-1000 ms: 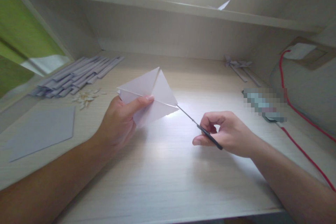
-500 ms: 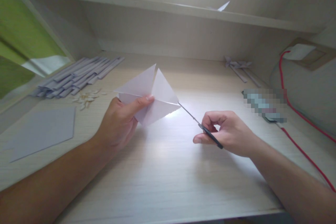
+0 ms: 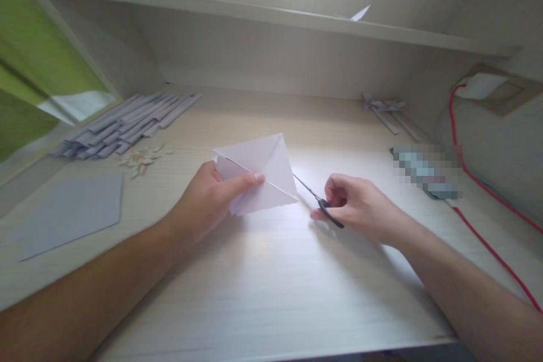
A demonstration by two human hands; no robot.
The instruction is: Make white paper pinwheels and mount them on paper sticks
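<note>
Head camera: left hand (image 3: 212, 192) pinches folded paper (image 3: 267, 159), right hand (image 3: 360, 206) grips scissors (image 3: 331, 215)

The left forearm reaches in from the lower left, its thumb flat across the paper's upper face and covering part of it, the other fingers tucked underneath. The folded paper is held above the middle of the desk (image 3: 254, 300), its creases crossing near the thumb tip. From the lower right, the right hand comes in with fingers curled around the dark handles; the blades point up-left to the paper's right edge, though whether they touch it cannot be told.

At left lie a pile of paper rolls (image 3: 127, 124), small pale scraps (image 3: 142, 159) and a flat sheet (image 3: 78, 209) beside the left forearm. At right, beyond the right hand, are a pixelated device (image 3: 424, 172) and a red cable (image 3: 494, 254). A shelf (image 3: 254, 11) spans the back.
</note>
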